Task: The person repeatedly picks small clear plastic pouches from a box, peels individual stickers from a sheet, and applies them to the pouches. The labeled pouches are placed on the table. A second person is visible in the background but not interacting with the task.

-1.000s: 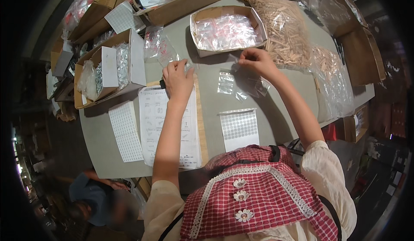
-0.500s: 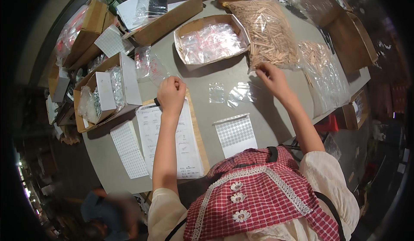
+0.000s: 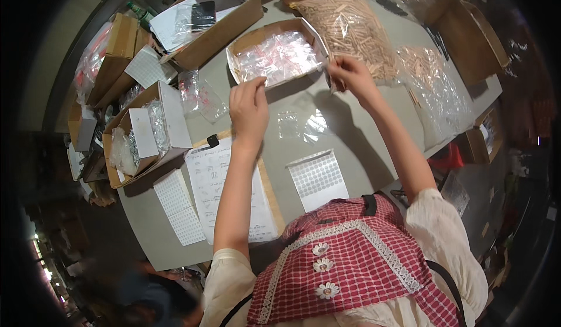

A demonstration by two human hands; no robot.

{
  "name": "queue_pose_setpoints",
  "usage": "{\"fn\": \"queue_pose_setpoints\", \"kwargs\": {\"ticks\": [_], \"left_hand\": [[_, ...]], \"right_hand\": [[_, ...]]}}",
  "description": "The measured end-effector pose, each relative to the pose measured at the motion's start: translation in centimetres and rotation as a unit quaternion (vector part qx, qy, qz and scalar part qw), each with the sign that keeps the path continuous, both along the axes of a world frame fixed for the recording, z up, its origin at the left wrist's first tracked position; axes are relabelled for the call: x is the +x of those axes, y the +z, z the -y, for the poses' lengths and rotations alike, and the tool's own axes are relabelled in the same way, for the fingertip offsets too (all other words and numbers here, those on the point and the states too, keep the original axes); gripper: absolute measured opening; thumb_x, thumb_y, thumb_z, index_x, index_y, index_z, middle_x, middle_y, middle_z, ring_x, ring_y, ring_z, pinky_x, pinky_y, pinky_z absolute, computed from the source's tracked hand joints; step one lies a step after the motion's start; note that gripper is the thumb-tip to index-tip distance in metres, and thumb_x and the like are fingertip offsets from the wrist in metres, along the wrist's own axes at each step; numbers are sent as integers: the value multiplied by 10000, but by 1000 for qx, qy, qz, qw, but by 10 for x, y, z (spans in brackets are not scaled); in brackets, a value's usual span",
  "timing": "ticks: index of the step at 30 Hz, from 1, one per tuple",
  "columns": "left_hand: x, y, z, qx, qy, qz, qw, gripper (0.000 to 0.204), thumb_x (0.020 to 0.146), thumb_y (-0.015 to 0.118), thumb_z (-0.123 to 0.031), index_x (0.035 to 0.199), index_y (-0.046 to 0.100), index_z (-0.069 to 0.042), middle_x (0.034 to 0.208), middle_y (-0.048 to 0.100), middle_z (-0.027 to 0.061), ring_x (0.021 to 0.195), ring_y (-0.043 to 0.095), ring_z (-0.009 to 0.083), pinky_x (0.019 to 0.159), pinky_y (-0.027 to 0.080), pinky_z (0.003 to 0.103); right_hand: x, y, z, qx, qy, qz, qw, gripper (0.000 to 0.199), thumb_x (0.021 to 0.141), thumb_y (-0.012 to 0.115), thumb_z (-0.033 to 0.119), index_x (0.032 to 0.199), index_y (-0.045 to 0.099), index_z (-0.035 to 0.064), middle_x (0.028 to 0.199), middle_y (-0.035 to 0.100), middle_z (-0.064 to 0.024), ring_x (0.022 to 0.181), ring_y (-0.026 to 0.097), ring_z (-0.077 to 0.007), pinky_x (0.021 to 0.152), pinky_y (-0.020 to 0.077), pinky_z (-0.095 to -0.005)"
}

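Note:
My left hand (image 3: 249,112) reaches over the table with its fingers stretched out. Its fingertips are at the near edge of a shallow cardboard box (image 3: 232,64) filled with small clear bags (image 3: 280,55) that show red marks. By that box's right corner is my right hand (image 3: 353,80), fingers bent in a pinch. Whatever lies between them is too small to make out. Close behind it stands a large clear bag of wooden dowels (image 3: 350,29). Between my forearms, several small clear zip bags (image 3: 315,122) lie on the grey table (image 3: 280,178).
A clipboard with papers (image 3: 219,175) lies under my left forearm, beside a sheet of small labels (image 3: 178,207). A sheet of round stickers (image 3: 318,175) is near my apron. Boxes of bagged hardware (image 3: 146,134) line the left side; a second dowel bag (image 3: 432,99) lies right.
Both hands have moved away from me, toward the box of small bags. My left hand has gone from closed to stretched fingers. The right has shifted slightly left.

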State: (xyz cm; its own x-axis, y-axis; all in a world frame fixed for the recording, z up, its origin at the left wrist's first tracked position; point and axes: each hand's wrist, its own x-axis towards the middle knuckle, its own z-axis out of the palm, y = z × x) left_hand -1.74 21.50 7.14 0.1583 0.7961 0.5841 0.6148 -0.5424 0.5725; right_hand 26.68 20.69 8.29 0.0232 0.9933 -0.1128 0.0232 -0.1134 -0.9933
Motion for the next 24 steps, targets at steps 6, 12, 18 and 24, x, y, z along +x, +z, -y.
{"fn": "queue_pose_setpoints", "kwargs": {"ticks": [6, 12, 18, 24], "left_hand": [[-2, -17, 97, -122, -41, -24, 991, 189, 904, 704, -113, 1085, 726, -65, 1051, 666, 110, 980, 597, 317, 872, 485, 403], [-10, -34, 160, -175, -14, -42, 984, 181, 870, 772, -166, 1028, 744, -83, 1052, 615, 81, 1013, 552, 296, 904, 447, 415], [-3, -37, 168, -157, -11, -27, 987, 172, 858, 788, -152, 1007, 741, -80, 1049, 611, 77, 1000, 549, 281, 877, 449, 401], [0, -31, 165, -183, -4, 13, 983, 146, 848, 793, -122, 967, 727, -67, 1045, 613, 73, 1009, 561, 273, 822, 483, 369]], "right_hand": [[-40, 3, 1, 147, -17, 102, 984, 270, 951, 678, 147, 1152, 641, -30, 901, 741, -111, 682, 700, -179, 607, 531, -308], [-74, -21, 105, 223, 299, 305, 876, 253, 876, 719, 168, 1084, 680, 30, 961, 681, -165, 933, 644, -383, 856, 506, -466], [-79, -42, 127, 177, 272, 330, 886, 210, 878, 729, 160, 1061, 684, 65, 1001, 691, -144, 993, 631, -369, 897, 483, -456], [-77, -32, 124, 126, 261, 251, 924, 261, 872, 769, 217, 1046, 686, 41, 987, 694, -133, 975, 645, -355, 885, 499, -434]]}}
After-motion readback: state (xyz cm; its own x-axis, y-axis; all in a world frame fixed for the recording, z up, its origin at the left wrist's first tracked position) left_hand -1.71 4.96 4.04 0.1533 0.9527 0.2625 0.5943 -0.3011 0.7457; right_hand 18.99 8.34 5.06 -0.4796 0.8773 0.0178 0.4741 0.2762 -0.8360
